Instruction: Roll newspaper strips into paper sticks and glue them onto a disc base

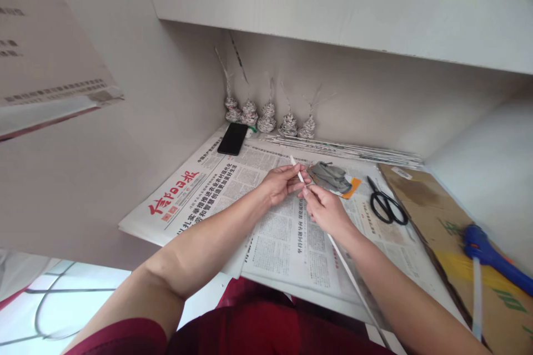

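Note:
Above the newspaper-covered table, both my hands pinch a thin white rolled paper tube (297,166). My left hand (283,184) has thumb and fingers closed round it near its upper end. Just below, my right hand (323,205) grips it between thumb and fingertips. A long pale strip (347,270) runs from under my right hand toward the table's front edge; whether it is one piece with the tube is hidden by the fingers. Beyond my right hand lies a crumpled grey cloth-like item (331,176) on an orange-edged sheet (353,187).
Black-handled scissors (385,205) lie to the right. A blue glue gun (485,247) rests on flattened cardboard (410,191). Several woven paper gourd shapes (266,117) line the back wall beside a black phone (232,138) and a bundle of paper sticks (345,150). A shelf panel (333,5) overhangs.

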Available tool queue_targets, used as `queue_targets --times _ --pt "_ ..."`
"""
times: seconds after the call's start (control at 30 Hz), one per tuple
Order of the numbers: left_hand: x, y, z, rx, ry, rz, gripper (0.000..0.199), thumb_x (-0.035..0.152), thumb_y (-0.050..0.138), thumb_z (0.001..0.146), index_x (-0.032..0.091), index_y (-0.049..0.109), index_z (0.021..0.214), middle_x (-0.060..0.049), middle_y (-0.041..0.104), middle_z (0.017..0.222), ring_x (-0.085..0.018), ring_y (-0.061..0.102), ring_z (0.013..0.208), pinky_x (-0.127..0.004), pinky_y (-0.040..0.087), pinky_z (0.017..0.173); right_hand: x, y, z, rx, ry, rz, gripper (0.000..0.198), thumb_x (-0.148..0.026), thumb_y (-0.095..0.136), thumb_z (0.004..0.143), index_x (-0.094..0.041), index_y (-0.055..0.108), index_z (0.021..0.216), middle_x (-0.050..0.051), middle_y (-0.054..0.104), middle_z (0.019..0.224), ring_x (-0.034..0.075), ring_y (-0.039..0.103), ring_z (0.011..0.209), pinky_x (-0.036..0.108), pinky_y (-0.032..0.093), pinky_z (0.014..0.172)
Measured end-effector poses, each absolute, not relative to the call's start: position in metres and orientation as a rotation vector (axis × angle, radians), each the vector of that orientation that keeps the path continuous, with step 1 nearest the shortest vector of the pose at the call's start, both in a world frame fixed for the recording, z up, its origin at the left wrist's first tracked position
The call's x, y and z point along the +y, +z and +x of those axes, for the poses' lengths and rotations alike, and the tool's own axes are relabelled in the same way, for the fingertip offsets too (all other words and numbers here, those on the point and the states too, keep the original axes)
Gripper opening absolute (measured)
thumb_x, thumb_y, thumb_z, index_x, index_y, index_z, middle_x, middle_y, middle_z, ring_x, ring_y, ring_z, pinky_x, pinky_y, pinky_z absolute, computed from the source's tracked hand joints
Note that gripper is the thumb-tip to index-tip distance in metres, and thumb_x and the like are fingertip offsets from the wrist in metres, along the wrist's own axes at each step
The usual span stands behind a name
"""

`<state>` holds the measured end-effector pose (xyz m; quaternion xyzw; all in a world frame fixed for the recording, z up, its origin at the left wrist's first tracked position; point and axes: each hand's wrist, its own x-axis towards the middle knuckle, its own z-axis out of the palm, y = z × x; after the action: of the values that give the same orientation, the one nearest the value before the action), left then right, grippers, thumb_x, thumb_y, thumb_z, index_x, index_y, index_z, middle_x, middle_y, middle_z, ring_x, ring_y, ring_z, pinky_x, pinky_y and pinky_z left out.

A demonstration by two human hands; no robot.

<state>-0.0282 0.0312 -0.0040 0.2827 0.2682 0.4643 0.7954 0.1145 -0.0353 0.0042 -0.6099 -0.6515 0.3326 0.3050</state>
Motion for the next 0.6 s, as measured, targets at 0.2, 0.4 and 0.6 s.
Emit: queue_targets --times 0.2,0.4,0.6 --pt "0.033 -0.005 -0.03 0.599 0.991 0.608 0.011 0.018 0.059 0.085 0.01 0.065 0.089 -0.008 0.068 0.079 -0.016 0.07 0.071 -0.019 0.056 0.054 -0.036 0.001 0.114 -1.667 0.97 -1.614 0.034 -0.052 0.04 0.09 -0.023 0.056 0.08 -0.005 0.048 0.048 0.013 0.046 0.039 0.026 0.04 0.046" --pt "0.035 -0.002 -0.029 0.662 1.033 0.591 0.013 0.021 0.059 0.086 0.009 0.064 0.085 -0.007 0.067 0.075 -0.017 0.07 0.068 -0.022 0.057 0.056 -0.055 -0.001 0.124 -1.681 1.07 -1.631 0.036 -0.054 0.038 0.09 -0.023 0.055 0.081 -0.005 0.047 0.049 0.012 0.046 0.041 0.026 0.04 0.048" --pt "0.038 -0.001 -0.031 0.687 1.13 0.543 0.012 0.02 0.06 0.085 0.009 0.063 0.083 -0.006 0.065 0.072 -0.013 0.068 0.064 -0.021 0.058 0.058 -0.071 0.003 0.13 -1.969 0.692 -1.741 0.033 -0.051 0.038 0.091 -0.024 0.051 0.078 -0.003 0.052 0.056 0.015 0.05 0.051 0.028 0.034 0.052"
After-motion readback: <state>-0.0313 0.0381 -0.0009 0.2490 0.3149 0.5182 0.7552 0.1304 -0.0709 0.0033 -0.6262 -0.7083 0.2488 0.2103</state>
